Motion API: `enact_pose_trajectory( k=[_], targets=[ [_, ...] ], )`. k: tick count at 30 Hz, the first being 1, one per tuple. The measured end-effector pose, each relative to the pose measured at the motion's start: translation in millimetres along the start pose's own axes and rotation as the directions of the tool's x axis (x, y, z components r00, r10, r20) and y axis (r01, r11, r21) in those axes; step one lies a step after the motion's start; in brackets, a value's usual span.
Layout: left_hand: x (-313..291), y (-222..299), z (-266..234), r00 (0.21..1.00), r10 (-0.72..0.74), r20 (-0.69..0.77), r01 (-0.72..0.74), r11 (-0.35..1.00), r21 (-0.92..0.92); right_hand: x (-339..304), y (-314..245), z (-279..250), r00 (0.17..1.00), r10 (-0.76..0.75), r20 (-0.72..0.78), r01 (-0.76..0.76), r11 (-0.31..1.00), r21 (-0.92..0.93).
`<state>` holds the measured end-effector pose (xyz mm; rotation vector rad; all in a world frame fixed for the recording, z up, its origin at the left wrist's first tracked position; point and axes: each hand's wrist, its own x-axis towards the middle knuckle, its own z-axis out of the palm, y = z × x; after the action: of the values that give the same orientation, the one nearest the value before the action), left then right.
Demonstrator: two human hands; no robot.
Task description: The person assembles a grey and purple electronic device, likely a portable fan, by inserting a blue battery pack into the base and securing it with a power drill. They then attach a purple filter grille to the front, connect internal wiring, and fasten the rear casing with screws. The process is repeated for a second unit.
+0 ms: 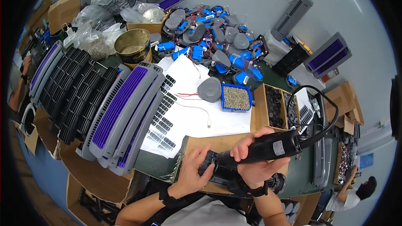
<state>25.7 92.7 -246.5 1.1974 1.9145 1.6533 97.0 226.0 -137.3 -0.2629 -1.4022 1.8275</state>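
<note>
My right hand is closed around a black corded electric screwdriver, held nearly level with its nose to the left. That nose sits over a long black plastic housing lying near the table's front edge; the exact contact point cannot be made out. At the housing's left end, my left hand grips it between thumb and fingers. Beneath lies a brown cardboard sheet. Beyond my hands stands a blue tray of small screws, with a grey round cap with red wires beside it on white paper.
Grey-and-purple casings and black grilles stand at left. Blue battery packs and grey caps pile up behind, beside a yellow-black tin. Right are a wooden parts box and the screwdriver's looping cable. Another person sits far right.
</note>
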Motion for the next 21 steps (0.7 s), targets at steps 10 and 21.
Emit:
enact_pose_trajectory(
  k=[10,21],
  targets=[
    [1.2,-0.7,1.1,0.999,0.011,-0.039,-0.01,1.0,0.01,-0.8,-1.5,14.7,0.993,0.092,0.079,-0.077,0.982,-0.173],
    [4.1,9.1,-4.9,0.997,-0.078,0.011,0.078,0.996,0.042,-4.0,-4.8,15.8,0.977,0.176,0.119,-0.161,0.979,-0.125]
  ],
)
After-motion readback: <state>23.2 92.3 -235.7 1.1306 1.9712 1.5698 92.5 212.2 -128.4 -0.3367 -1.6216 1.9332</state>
